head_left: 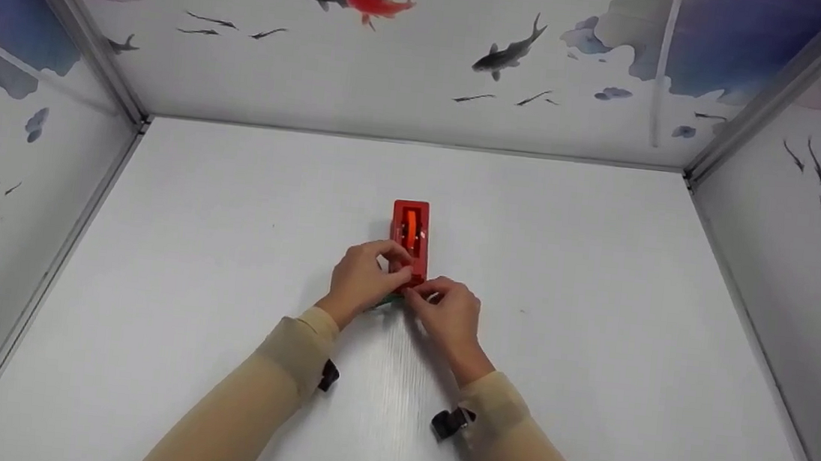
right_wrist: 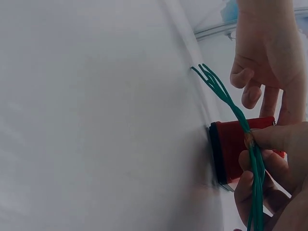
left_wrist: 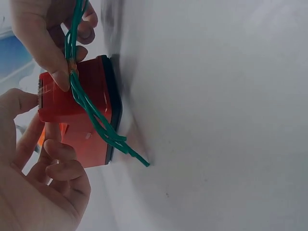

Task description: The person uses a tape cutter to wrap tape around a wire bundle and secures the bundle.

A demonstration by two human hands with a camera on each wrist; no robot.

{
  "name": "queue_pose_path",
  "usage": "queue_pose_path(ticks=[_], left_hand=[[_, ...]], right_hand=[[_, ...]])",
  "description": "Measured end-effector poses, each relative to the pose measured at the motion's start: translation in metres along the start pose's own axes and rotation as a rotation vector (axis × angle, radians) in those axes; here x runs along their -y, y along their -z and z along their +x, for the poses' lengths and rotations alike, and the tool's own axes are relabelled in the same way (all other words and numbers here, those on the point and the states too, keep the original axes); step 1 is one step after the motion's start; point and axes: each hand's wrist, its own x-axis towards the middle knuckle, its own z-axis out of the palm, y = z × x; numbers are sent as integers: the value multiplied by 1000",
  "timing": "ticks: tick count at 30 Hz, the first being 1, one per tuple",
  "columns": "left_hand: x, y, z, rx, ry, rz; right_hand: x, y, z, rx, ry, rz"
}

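Note:
A red tape dispenser [head_left: 419, 265] with a dark base stands on the white table, an orange roll [head_left: 412, 223] set in its top. My left hand [head_left: 365, 275] curls over the dispenser's near end, its thumb at the serrated cutter [left_wrist: 40, 94]. Just in front of that end, my right hand [head_left: 451, 313] pinches a bundle of thin green wires [left_wrist: 96, 118] between thumb and fingers. A brownish band [right_wrist: 249, 139] wraps the bundle at the pinch, right by the dispenser's front face. The wires' loose ends hang out toward the left.
White panels with painted fish [head_left: 379, 5] enclose the table [head_left: 600, 294] at the back and both sides, framed by metal rails [head_left: 419, 142]. Small black devices [head_left: 446, 424] sit at both wrists.

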Motion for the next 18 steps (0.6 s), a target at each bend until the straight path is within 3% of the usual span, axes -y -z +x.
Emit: queue_pose_path(ticks=[10,18], left_hand=[[2,0,-2,11,-14,-102],[3,0,-1,29,-24,-181]], right_hand=[[11,5,-1,15,-18,-134],[19,11,4,100,-153,-62]])
